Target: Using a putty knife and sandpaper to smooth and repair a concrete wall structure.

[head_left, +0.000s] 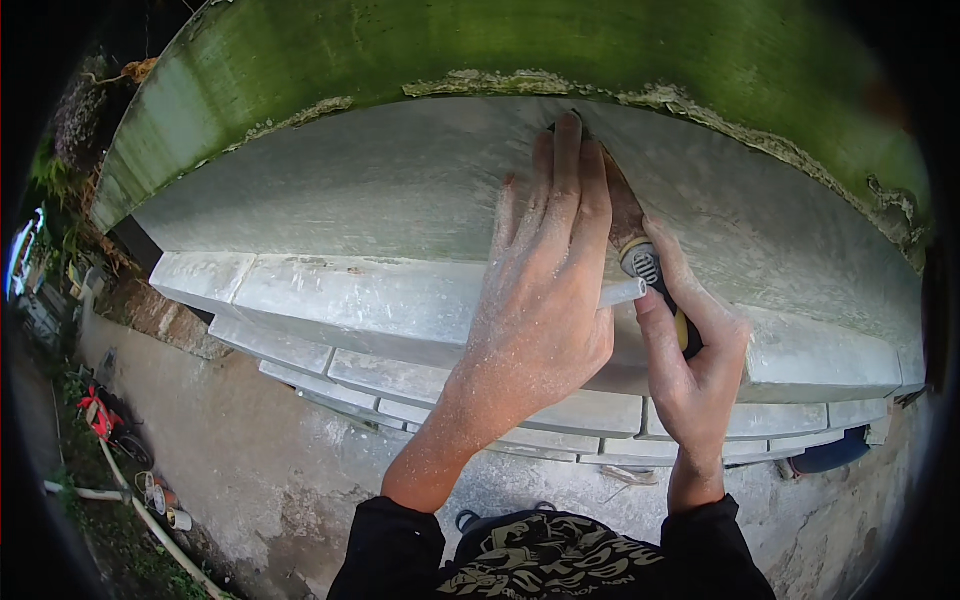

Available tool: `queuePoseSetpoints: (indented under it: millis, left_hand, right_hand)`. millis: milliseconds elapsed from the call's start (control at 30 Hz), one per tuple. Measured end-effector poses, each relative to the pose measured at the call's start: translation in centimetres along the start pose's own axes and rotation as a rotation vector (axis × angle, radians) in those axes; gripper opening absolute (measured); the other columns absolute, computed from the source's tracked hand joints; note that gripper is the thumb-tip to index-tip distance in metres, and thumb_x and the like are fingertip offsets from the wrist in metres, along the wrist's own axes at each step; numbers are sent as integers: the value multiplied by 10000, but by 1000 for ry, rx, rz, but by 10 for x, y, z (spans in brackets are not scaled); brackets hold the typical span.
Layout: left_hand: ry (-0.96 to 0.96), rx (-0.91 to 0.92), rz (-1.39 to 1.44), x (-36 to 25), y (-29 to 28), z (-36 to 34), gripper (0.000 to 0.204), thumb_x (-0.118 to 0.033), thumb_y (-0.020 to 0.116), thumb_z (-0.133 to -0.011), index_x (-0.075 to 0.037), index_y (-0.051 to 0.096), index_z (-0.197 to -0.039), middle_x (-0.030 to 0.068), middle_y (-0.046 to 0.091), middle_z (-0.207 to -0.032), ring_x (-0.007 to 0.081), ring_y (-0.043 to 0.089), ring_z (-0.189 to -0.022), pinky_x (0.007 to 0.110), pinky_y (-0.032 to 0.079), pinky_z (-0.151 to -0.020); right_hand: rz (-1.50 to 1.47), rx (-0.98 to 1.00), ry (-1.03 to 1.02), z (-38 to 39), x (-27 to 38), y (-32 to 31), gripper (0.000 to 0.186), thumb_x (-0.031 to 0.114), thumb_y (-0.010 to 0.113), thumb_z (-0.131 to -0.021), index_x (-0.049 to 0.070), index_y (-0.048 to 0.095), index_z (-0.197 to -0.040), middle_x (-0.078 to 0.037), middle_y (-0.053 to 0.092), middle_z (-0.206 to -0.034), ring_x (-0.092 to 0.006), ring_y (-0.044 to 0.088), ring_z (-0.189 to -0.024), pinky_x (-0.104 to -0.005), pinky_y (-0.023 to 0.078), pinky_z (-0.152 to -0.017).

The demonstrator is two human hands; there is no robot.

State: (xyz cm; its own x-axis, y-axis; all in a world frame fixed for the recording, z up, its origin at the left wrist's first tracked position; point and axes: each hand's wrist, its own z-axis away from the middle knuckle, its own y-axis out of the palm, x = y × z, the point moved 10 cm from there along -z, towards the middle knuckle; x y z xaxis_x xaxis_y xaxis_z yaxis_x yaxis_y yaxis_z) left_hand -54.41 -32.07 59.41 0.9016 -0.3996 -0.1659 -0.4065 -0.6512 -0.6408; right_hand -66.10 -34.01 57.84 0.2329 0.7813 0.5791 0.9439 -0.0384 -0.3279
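While the right hand point(690, 350) keeps a closed grip on the scraper point(640, 250) handle, its blade lies against the grey wall point(400, 190) near the green upper edge. Left hand point(545, 290) presses flat, fingers extended, over the blade, a white cigarette point(622, 292) touching it.

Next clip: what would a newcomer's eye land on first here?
First, the two dusty hands at centre: the left hand pressed flat on the pale grey wall, and the right hand gripping a scraper by its black and yellow handle. Above them arcs a green, mossy band with flaking edges. At lower left, a red machine lies on the ground.
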Motion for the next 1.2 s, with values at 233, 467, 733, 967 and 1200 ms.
queuePoseSetpoints:
  millis: [233,467,733,967,1200]
  left_hand:
    - [-11,-23,-53,3,-2,-1,840,-1,586,-724,114,185,-1452,321,144,-1522,469,153,-1430,642,162,-1125]
    - [-17,-41,-42,-2,-5,-2,799,-24,584,-754,128,202,-1438,334,153,-1510,465,162,-1428,641,165,-1126]
    - [-11,-74,-24,1,-4,1,830,19,562,-713,77,207,-1462,307,182,-1522,467,195,-1419,625,158,-1135]
    - [-8,-113,-12,3,-8,6,789,9,552,-731,116,219,-1438,327,196,-1507,469,206,-1415,614,184,-1134]
    - [-28,-103,-30,8,-13,7,805,22,558,-715,77,237,-1451,305,218,-1512,477,221,-1403,546,192,-1153]
  right_hand:
    - [16,12,25,2,-4,2,473,-13,598,-826,8,583,-1299,-193,669,-808,-160,604,-660,-267,463,-653]
    - [11,-43,-57,-2,3,6,437,-10,581,-843,-20,589,-1280,-179,714,-925,-105,618,-739,-247,480,-706]
    - [34,-59,-106,-2,9,5,459,-5,606,-829,15,593,-1288,-208,662,-826,-174,613,-667,-274,474,-680]
    - [57,7,-17,3,9,9,466,-3,607,-823,13,592,-1288,-197,674,-827,-173,607,-652,-281,475,-670]
    - [44,0,-37,-5,8,18,460,9,604,-826,12,594,-1285,-184,698,-846,-131,583,-632,-282,467,-633]
